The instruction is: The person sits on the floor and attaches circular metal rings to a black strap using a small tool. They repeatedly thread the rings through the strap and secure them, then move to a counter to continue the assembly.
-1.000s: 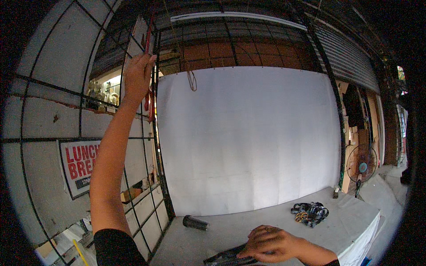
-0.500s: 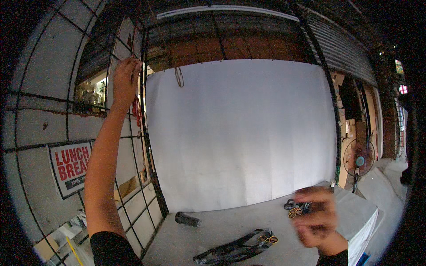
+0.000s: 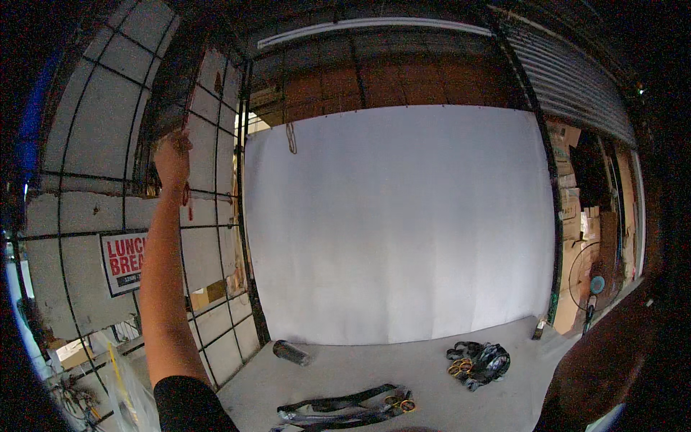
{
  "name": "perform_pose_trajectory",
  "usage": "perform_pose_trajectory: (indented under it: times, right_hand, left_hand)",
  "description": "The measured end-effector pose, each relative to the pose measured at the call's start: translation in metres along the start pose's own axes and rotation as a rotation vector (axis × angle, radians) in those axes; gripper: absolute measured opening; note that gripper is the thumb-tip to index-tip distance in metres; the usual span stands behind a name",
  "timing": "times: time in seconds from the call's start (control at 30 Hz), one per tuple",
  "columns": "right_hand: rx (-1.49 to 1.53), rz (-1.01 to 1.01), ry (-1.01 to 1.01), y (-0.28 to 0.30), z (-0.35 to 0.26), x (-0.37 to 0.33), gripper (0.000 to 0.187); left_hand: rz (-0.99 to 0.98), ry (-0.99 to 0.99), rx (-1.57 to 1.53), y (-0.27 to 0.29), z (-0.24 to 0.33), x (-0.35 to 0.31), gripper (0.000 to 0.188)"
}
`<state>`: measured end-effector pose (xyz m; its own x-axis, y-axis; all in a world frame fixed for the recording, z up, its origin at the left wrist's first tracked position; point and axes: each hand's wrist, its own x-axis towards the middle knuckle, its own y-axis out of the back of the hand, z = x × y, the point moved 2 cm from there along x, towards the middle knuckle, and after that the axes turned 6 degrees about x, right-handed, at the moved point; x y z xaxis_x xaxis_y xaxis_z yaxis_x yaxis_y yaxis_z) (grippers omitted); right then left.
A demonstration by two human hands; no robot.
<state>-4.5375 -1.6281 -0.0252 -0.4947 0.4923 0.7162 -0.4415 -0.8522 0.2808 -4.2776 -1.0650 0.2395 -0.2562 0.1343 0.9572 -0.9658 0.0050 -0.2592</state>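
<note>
My left hand (image 3: pixel 173 155) is raised at the far left, fingers closed at the edge of a pale hinged panel (image 3: pixel 210 115) in the black wire-grid wall. A red loop (image 3: pixel 186 194) hangs just below that hand. Beside the panel, a dark opening shows. Low at the right, a large dark, blurred shape close to the camera appears to be my right hand (image 3: pixel 601 360); its fingers cannot be made out.
On the grey tabletop (image 3: pixel 345 371) lie a dark cylinder (image 3: pixel 291 353), a black strap bundle with yellow-ringed scissors (image 3: pixel 401 403), and a black crumpled heap (image 3: pixel 482 363) with more yellow rings. A white board (image 3: pixel 403 223) stands behind. Right: a fan (image 3: pixel 596 284) and cardboard boxes (image 3: pixel 568 209).
My left hand has moved left and down, with the panel swinging across the opening and the red loop going along. My right hand has left the tabletop area toward the lower right. The view has turned left.
</note>
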Motion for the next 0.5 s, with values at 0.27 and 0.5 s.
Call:
perform_pose_trajectory:
  times: [0.27,0.5]
  right_hand:
    - [0.052,-0.078,-0.096,0.013,0.019,-0.010,0.058]
    - [0.123,-0.181,-0.186,-0.021,0.022,-0.012,0.050]
  left_hand:
    - [0.103,-0.071,0.323,0.004,0.008,-0.001,0.038]
    - [0.018,-0.099,-0.610,0.091,0.098,-0.105,0.064]
